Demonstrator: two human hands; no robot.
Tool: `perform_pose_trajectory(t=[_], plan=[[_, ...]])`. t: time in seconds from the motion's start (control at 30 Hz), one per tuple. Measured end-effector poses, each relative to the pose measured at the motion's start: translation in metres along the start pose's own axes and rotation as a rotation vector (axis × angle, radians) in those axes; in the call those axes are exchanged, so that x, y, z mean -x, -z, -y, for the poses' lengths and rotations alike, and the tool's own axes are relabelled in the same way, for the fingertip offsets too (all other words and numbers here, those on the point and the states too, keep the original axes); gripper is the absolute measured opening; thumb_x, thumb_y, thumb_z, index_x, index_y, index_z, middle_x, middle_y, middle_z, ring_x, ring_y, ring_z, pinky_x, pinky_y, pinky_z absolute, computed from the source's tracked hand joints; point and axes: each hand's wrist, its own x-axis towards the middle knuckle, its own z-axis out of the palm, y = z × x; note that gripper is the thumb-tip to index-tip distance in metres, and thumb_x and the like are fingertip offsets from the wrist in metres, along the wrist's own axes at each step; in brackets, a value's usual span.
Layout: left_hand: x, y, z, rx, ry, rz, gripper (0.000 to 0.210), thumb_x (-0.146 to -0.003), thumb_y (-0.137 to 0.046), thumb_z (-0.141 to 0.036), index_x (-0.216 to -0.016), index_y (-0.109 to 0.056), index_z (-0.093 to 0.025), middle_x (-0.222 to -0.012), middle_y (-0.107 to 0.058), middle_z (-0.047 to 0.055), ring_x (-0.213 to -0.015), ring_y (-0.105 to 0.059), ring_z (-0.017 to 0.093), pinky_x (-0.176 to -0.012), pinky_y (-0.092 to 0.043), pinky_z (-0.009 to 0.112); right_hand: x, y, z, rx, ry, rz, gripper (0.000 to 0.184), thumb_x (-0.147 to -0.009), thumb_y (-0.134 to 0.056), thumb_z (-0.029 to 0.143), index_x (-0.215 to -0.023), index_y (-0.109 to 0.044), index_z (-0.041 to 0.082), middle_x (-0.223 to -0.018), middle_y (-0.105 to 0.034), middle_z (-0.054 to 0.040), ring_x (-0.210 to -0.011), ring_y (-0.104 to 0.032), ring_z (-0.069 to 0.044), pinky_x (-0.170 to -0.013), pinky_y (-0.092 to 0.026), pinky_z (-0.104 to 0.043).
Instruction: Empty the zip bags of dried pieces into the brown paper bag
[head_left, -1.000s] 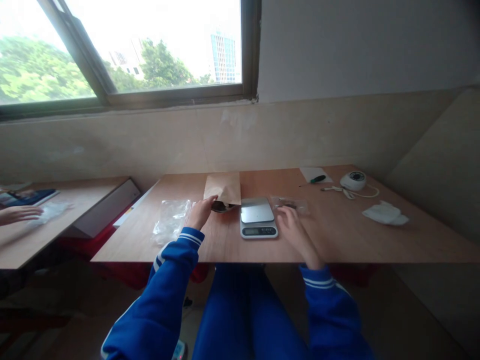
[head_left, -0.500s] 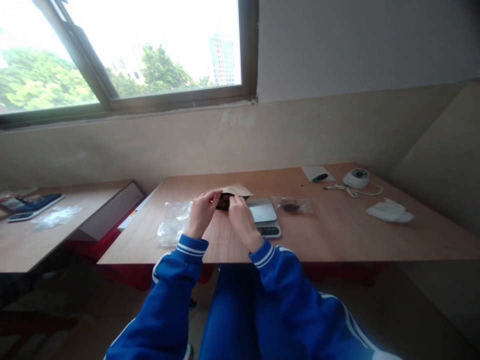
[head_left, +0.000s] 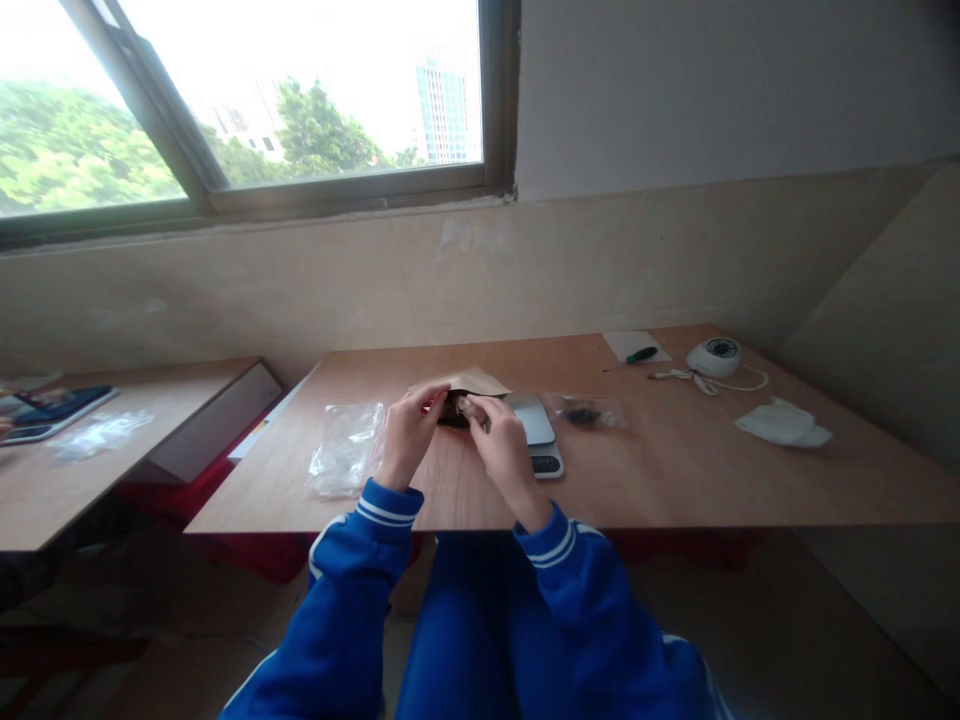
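Note:
A brown paper bag (head_left: 484,381) with a dark open mouth is held up over the near middle of the table. My left hand (head_left: 406,432) pinches the left edge of its mouth between thumb and fingers. At the right side of the opening, my right hand (head_left: 504,446) has its fingers closed around something small and pale, too indistinct to name. Dark contents show inside the mouth. Just behind and right of my right hand lies a flat kitchen scale (head_left: 535,423) with a dark display panel, partly covered by the hand and bag.
Left of my hands lies a clear plastic bag (head_left: 339,452). A clear packet with dark contents (head_left: 582,415) is right of the scale. Farther right are a screwdriver (head_left: 642,355) on white paper, a white dome camera (head_left: 712,357) with cables, and a crumpled white wrapping (head_left: 784,423).
My right hand has drawn slightly right and turned, with something pale now showing at its fingertips. The bag's mouth looks wider; my left hand keeps its hold.

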Motion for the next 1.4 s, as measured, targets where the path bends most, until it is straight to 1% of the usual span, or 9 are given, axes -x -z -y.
perform_pose_trajectory(t=[0.17, 0.27, 0.43, 0.63, 0.8, 0.93, 1.03, 1.2, 1.4], plan=[[-0.004, 0.004, -0.002, 0.0, 0.018, -0.011, 0.022, -0.086, -0.055, -0.03, -0.098, -0.072, -0.022, -0.091, -0.074, 0.004, -0.078, -0.068, 0.018, -0.074, -0.053, 0.029, 0.006, 0.03, 0.009, -0.377, -0.141, -0.029, 0.028, -0.079, -0.063, 0.021, -0.107, -0.064, 0.019, -0.104, -0.07, -0.0066, -0.086, -0.066, -0.019, -0.078, -0.056, -0.033], [-0.006, 0.006, 0.001, -0.008, 0.022, -0.005, 0.023, -0.086, -0.055, -0.031, -0.099, -0.072, -0.022, -0.089, -0.075, 0.004, -0.076, -0.068, 0.018, -0.071, -0.052, 0.029, 0.008, 0.042, -0.006, -0.502, -0.193, -0.161, 0.032, -0.078, -0.066, 0.027, -0.109, -0.062, 0.018, -0.108, -0.069, -0.0083, -0.088, -0.066, -0.019, -0.078, -0.056, -0.033], [-0.006, 0.008, 0.007, 0.0, 0.029, -0.021, 0.024, -0.086, -0.055, -0.032, -0.099, -0.072, -0.022, -0.088, -0.074, 0.005, -0.076, -0.067, 0.018, -0.07, -0.052, 0.028, 0.008, 0.045, -0.066, -0.289, -0.189, -0.344, 0.032, -0.08, -0.062, 0.03, -0.108, -0.062, 0.014, -0.105, -0.067, -0.0118, -0.087, -0.064, -0.02, -0.079, -0.054, -0.036], [-0.006, 0.004, 0.005, -0.048, 0.038, -0.048, 0.023, -0.086, -0.055, -0.031, -0.098, -0.072, -0.022, -0.083, -0.073, 0.004, -0.072, -0.065, 0.017, -0.067, -0.051, 0.028, -0.004, 0.022, -0.113, 0.122, -0.07, -0.073, 0.024, -0.085, -0.051, 0.025, -0.1, -0.065, 0.014, -0.097, -0.066, -0.0125, -0.087, -0.061, -0.022, -0.082, -0.05, -0.037], [-0.006, 0.005, 0.006, -0.017, 0.038, -0.038, 0.024, -0.085, -0.055, -0.032, -0.099, -0.072, -0.023, -0.085, -0.074, 0.004, -0.073, -0.066, 0.017, -0.069, -0.051, 0.028, -0.014, 0.014, -0.12, 0.162, 0.055, 0.153, 0.029, -0.083, -0.047, 0.011, -0.105, -0.066, 0.016, -0.109, -0.067, -0.0113, -0.105, -0.058, -0.023, -0.094, -0.044, -0.042], [-0.006, 0.007, 0.007, -0.005, 0.041, -0.033, 0.024, -0.085, -0.056, -0.033, -0.1, -0.072, -0.023, -0.086, -0.074, 0.004, -0.074, -0.067, 0.017, -0.069, -0.052, 0.028, -0.015, 0.023, -0.117, 0.157, 0.092, 0.198, 0.034, -0.085, -0.048, 0.015, -0.116, -0.063, 0.021, -0.124, -0.062, -0.0098, -0.117, -0.052, -0.024, -0.1, -0.039, -0.046], [-0.005, 0.008, 0.008, 0.005, 0.043, -0.027, 0.025, -0.085, -0.056, -0.033, -0.1, -0.072, -0.023, -0.087, -0.074, 0.005, -0.075, -0.067, 0.018, -0.07, -0.052, 0.029, 0.001, 0.041, -0.115, 0.162, 0.069, 0.117, 0.034, -0.089, -0.045, 0.023, -0.12, -0.059, 0.021, -0.127, -0.058, -0.0102, -0.121, -0.049, -0.023, -0.102, -0.037, -0.045], [-0.004, 0.009, 0.01, 0.021, 0.046, -0.024, 0.025, -0.084, -0.056, -0.034, -0.1, -0.072, -0.024, -0.088, -0.074, 0.004, -0.075, -0.067, 0.018, -0.07, -0.052, 0.029, 0.069, 0.074, -0.119, 0.384, -0.067, 0.012, 0.028, -0.087, -0.05, 0.037, -0.104, -0.063, 0.018, -0.103, -0.062, -0.0126, -0.103, -0.055, -0.029, -0.092, -0.042, -0.047], [-0.004, 0.008, 0.008, 0.027, 0.06, -0.034, 0.024, -0.083, -0.057, -0.033, -0.099, -0.073, -0.024, -0.087, -0.075, 0.003, -0.075, -0.068, 0.017, -0.07, -0.053, 0.028, 0.118, 0.073, -0.119, 0.636, -0.186, 0.026, 0.053, -0.074, -0.062, 0.041, -0.119, -0.05, 0.015, -0.109, -0.061, -0.0166, -0.101, -0.054, -0.035, -0.083, -0.042, -0.048]])
